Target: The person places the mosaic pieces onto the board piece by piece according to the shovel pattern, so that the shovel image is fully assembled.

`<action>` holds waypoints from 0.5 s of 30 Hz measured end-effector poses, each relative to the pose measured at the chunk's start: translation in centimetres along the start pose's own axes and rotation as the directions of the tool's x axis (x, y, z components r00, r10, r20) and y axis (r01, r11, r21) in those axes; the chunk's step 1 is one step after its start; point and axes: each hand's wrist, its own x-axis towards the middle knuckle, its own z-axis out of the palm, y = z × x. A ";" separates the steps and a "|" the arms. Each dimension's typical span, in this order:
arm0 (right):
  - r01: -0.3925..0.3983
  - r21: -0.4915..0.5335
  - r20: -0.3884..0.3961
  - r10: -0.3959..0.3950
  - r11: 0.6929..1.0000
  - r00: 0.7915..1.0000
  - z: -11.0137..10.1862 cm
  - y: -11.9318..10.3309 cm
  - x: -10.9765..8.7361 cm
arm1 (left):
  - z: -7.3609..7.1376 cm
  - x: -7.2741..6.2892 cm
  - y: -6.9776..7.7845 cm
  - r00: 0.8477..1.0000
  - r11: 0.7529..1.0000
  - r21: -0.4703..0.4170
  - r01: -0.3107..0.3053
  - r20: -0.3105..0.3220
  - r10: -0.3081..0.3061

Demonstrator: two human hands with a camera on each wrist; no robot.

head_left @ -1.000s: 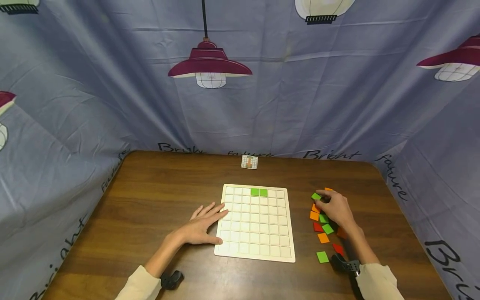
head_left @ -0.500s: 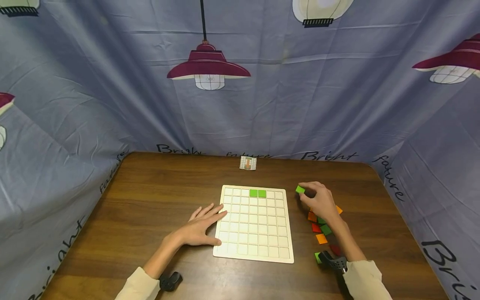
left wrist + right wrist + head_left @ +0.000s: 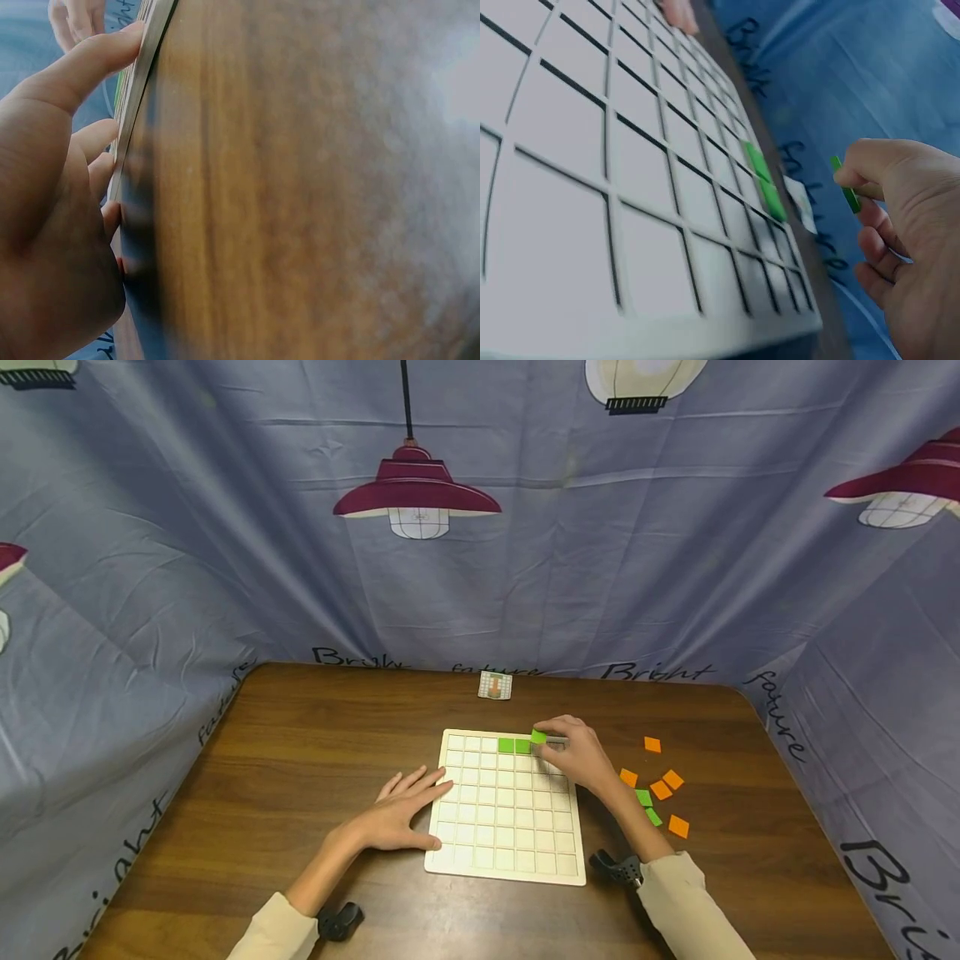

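Observation:
A cream grid board [image 3: 507,827] lies on the brown table, with two green tiles [image 3: 514,746] side by side in its far row. My right hand [image 3: 581,758] pinches another green tile [image 3: 538,737] between thumb and fingers, over the far row just right of those two. In the right wrist view the pinched tile [image 3: 846,185] is tilted on edge, raised off the board. My left hand [image 3: 401,814] lies with fingers spread at the board's left edge. The left wrist view shows its thumb [image 3: 112,46] and fingertips right at the board's side.
Loose orange tiles [image 3: 652,744] and green tiles [image 3: 643,797] lie scattered right of the board, partly behind the right forearm. A small card with a printed grid pattern [image 3: 495,685] rests near the table's far edge. A patterned blue curtain [image 3: 480,593] hangs around the table.
My right hand has carried the green tile left from the loose tiles to above the board's far row. My left hand has stayed in place.

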 end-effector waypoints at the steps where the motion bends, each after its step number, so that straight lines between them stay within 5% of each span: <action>1: 0.008 0.010 0.017 -0.008 1.000 1.000 0.5 -0.2 0.2 | 0.0 0.0 0.0 1.000 1.000 0.001 0.000 0.001 0.000; 15: 0.034 -0.040 0.127 -0.029 0.999 0.992 4.8 -1.3 3.0 | 0.0 0.1 -0.1 1.000 1.000 0.003 0.001 0.002 -0.001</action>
